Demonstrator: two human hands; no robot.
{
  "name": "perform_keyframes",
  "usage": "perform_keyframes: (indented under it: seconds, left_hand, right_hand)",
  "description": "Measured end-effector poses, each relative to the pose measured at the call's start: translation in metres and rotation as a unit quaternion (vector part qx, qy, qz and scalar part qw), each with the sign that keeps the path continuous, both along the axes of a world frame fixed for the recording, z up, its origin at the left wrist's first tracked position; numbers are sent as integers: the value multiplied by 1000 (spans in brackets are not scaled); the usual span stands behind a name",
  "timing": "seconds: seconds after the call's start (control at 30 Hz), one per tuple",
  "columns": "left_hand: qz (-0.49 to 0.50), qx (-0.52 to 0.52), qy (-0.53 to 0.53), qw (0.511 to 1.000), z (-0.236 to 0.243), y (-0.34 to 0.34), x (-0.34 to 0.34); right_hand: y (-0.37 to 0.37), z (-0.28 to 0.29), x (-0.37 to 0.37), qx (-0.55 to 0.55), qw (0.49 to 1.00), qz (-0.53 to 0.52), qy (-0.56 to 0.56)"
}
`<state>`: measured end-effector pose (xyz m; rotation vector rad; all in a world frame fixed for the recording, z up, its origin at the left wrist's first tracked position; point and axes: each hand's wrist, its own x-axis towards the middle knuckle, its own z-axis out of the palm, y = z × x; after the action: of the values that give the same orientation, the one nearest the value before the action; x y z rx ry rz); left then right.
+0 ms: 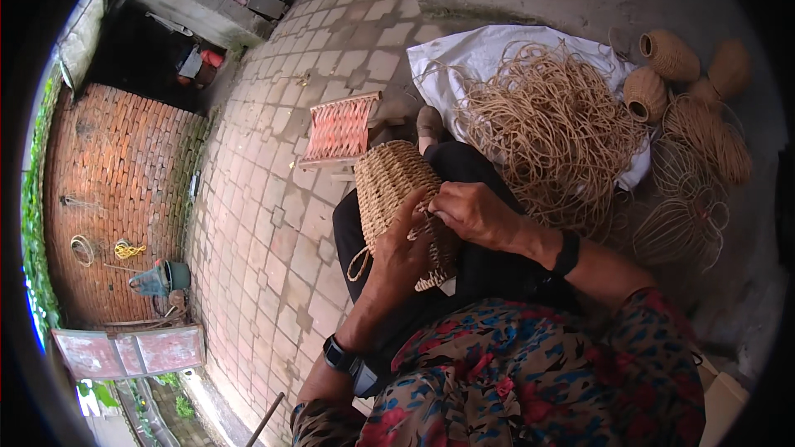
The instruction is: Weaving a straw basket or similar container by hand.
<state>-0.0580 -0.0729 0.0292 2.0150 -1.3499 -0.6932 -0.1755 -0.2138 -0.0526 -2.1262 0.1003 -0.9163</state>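
A woven straw-coloured basket [389, 186] lies tilted across my lap, with a small cord loop [358, 265] sticking out at its lower left. My left hand [400, 252] grips the near side of the basket, thumb and fingers against the weave. Right beside it, my right hand [474, 213] is closed in a pinch at the basket's right edge. Whatever lies between those fingertips is too small to make out. Part of the basket's near end is hidden behind my left hand.
A large heap of tan cord [546, 124] lies on a white sheet [443, 54] ahead to the right. Several woven vessels [671, 56] and a coil of wire-like strands [683, 207] are beyond it. A low stool with a pink woven seat [339, 128] stands before my knees.
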Motion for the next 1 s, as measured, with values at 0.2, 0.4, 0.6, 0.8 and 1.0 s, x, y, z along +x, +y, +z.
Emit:
perform_keyframes:
  seconds: [0.2,0.4,0.6,0.8,1.0]
  left_hand:
    - [64,59,232,969,29,-5,-10]
    - [19,9,168,986,12,-2,3]
    - [-55,-50,35,997,14,10,8]
    - [237,-121,75,961,13,52,86]
    - [276,-40,189,942,-44,88,110]
  right_hand:
    - [-11,12,2,-169,985,23,-6]
    - [-9,18,2,-239,971,22,8]
    - [-7,12,17,-198,980,7,1]
    - [-12,26,-24,-182,947,-138,227]
    - [-64,-12,-65,-161,899,-216,344]
